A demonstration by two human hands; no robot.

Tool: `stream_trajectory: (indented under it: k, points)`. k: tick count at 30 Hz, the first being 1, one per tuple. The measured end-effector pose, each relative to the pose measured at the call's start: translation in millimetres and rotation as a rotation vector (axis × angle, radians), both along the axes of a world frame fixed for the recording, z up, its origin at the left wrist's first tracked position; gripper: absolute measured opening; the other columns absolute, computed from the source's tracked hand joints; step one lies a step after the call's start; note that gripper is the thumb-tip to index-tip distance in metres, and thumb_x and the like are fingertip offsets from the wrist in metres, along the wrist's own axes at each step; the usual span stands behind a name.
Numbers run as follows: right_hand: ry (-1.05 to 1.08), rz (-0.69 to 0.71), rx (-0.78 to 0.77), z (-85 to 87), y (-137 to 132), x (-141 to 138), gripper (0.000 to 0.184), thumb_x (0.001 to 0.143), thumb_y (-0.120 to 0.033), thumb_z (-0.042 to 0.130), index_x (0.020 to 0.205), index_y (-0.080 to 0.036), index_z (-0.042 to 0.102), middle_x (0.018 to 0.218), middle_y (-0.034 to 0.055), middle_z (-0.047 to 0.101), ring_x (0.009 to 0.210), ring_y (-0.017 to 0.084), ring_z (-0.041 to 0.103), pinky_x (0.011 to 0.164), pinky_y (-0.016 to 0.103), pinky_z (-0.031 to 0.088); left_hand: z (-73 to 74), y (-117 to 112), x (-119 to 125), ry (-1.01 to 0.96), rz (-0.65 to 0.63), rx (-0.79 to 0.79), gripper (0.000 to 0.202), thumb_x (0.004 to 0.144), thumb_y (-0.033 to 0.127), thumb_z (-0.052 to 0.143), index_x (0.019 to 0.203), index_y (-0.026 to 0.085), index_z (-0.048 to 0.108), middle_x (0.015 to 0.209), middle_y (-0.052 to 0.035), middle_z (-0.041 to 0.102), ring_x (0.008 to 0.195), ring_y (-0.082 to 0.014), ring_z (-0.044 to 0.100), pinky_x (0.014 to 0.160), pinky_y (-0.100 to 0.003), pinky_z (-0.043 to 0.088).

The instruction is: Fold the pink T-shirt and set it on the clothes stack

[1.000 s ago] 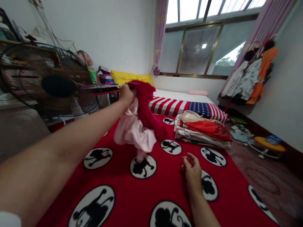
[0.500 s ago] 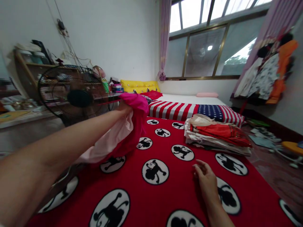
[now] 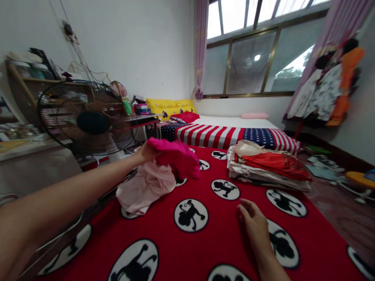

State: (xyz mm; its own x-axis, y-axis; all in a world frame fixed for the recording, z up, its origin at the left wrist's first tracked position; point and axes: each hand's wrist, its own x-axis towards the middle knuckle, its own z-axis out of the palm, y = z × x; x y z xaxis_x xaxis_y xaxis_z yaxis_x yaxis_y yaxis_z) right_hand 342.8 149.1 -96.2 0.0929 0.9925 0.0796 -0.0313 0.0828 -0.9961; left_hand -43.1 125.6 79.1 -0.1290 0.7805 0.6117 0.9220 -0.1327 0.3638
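Observation:
My left hand [image 3: 145, 151] stretches out over the left side of the bed, its fingers closed on a bright pink garment [image 3: 177, 154]. Below that hand, a pale pink cloth [image 3: 148, 185] lies crumpled on the red blanket [image 3: 222, 230]; whether it is joined to the bright pink one I cannot tell. My right hand [image 3: 254, 222] rests on the blanket with fingers loosely bent and a little apart, holding nothing. A stack of folded clothes [image 3: 266, 166], red on top, sits beyond my right hand.
A standing fan [image 3: 92, 123] is close to my left arm, before a cluttered desk [image 3: 38, 160]. Behind the red blanket lies a striped flag-pattern cover [image 3: 211, 134] with a yellow cushion [image 3: 172, 107]. Clothes [image 3: 325, 89] hang at the right wall.
My left hand has moved down and to the left, with the bright pink garment dropping and swinging right. The pale pink cloth has come to lie bunched on the blanket. My right hand stays put.

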Motion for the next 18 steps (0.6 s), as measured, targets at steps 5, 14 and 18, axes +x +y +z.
stream_trajectory:
  k: [5,14,18]
  points:
    - [-0.025,-0.009,0.019,-4.4,2,-1,0.043,0.066,-0.046,0.069,0.098,-0.017,0.063,0.083,0.0045,0.069,0.070,0.019,0.063,0.061,0.028,0.050,-24.8,-40,-5,0.090,-0.136,-0.574,0.026,0.054,0.008,0.073,0.041,0.018,0.053,0.030,0.0085,0.044,0.033,-0.0086,0.037,0.039,-0.016,0.031]
    - [-0.086,-0.049,0.079,-5.9,1,-2,0.038,0.070,-0.045,0.066,0.096,-0.018,0.065,0.085,0.0055,0.071,0.075,0.020,0.065,0.065,0.030,0.052,17.4,13,113,-0.157,-0.435,-0.087,0.021,0.082,0.024,0.054,0.091,0.019,0.072,0.088,-0.0024,0.073,0.078,-0.0155,0.066,0.073,-0.023,0.049]
    - [-0.161,-0.060,0.111,-8.1,2,-3,0.032,0.070,-0.044,0.064,0.090,-0.019,0.067,0.082,0.0057,0.072,0.073,0.021,0.066,0.065,0.031,0.053,-80.1,50,161,-0.379,-0.329,-0.004,0.032,0.079,0.023,0.060,0.109,0.016,0.067,0.109,-0.0103,0.068,0.102,-0.0224,0.063,0.092,-0.035,0.049]
